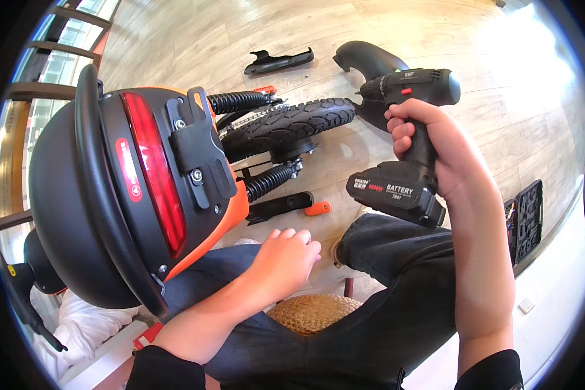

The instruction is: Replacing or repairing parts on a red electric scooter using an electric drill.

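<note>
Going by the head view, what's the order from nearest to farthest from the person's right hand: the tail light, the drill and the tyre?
From the right hand, as this view shows it:
1. Drill: held in that hand.
2. Tyre: left of the drill.
3. Tail light: red, farther left, beyond the tyre.

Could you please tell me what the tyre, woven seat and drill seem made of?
Tyre: probably rubber, matte black, given its chunky tread. Woven seat: straw or rattan perhaps, from its tan braided texture. Drill: likely plastic, mostly dull black, with moulded-looking casing.
</note>
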